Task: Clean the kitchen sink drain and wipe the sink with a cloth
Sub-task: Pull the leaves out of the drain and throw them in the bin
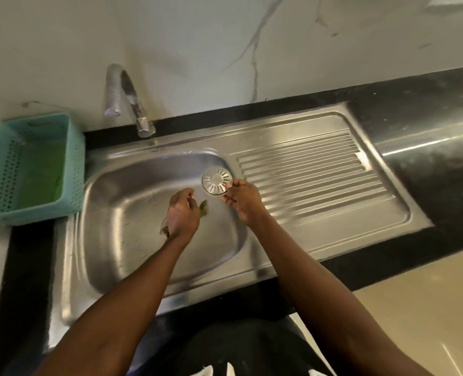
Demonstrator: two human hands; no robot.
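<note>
Two bare forearms reach up from the bottom of the frame, over a dark garment at the lower edge, into a steel sink (132,267). At centre frame, the right hand (242,203) pinches the rim of a round metal drain strainer (216,181) with its fingertips, holding it lifted and tilted above the right side of the basin. Just left of it, the left hand (182,213) hovers low over the basin floor with fingers curled; a greenish scrap (203,208) shows beside its fingers, and whether the hand holds it cannot be told. A second dark scrap (164,229) lies near the left wrist.

The drain opening itself is hidden beneath the hands. With the strainer out, loose scraps could likely slip into the open drain, and the light pinch grip could let the wet strainer drop.

A ribbed draining board (319,180) extends right of the basin, set into a black desk (442,118). At upper left stands a curved faucet (124,99), and at far left a teal plastic basket (32,164) holds something green (39,180).

Count: two hands, one strainer, two visible scraps, one faucet, one basket.
</note>
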